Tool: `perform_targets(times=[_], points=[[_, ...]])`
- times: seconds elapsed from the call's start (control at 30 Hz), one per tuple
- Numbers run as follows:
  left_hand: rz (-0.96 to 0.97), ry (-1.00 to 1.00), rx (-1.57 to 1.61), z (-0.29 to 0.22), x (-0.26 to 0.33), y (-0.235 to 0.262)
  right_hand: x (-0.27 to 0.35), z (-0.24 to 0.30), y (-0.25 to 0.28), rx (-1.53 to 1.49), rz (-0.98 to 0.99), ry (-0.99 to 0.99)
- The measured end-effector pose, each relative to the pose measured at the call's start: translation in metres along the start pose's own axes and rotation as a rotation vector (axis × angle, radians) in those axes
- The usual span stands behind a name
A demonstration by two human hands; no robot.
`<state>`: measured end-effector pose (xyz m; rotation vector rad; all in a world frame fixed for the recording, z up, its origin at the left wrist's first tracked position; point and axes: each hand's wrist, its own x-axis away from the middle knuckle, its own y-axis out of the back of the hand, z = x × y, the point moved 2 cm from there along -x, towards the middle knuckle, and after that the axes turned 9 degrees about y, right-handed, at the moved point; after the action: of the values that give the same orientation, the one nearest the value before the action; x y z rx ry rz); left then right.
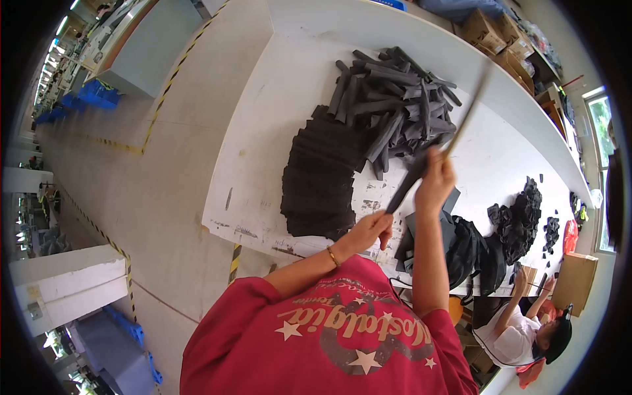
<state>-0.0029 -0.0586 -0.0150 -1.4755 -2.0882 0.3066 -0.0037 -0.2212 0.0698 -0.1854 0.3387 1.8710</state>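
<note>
A narrow dark fabric tube [405, 189] slants between my two hands over the table's near edge. My left hand [368, 232], with a bracelet at the wrist, is closed on its lower end. Higher up, my right hand [436, 181] is closed around a thin light-brown stick [469, 115] and the tube's upper part. The stick points up and away, its far end smeared by motion. Whether it runs inside the tube, I cannot tell. Beyond my hands lies a loose heap of dark grey tubes [388, 92]. Left of them, flat black pieces [319, 178] overlap in a row.
The white table [253, 145] has a raised back wall [368, 26]. Black bags or cloth [471, 253] and small dark scraps [520, 217] lie on its right side. A co-worker in white [517, 336] sits at the far right by a cardboard box [575, 283].
</note>
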Motion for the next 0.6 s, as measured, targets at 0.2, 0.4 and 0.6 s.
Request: perform_targets(times=[0.2, 0.4, 0.6], points=[[-0.481, -0.292, -0.781, 0.019, 0.021, 0.070, -0.109, 0.000, 0.021, 0.291, 0.074, 0.166], [-0.502, -0.286, -1.327, 0.021, 0.021, 0.122, 0.009, -0.081, 0.051, 0.333, 0.537, -0.001], [-0.428, -0.197, -1.105, 0.011, 0.024, 0.138, 0.054, -0.065, 0.114, 0.478, 0.870, 0.309]])
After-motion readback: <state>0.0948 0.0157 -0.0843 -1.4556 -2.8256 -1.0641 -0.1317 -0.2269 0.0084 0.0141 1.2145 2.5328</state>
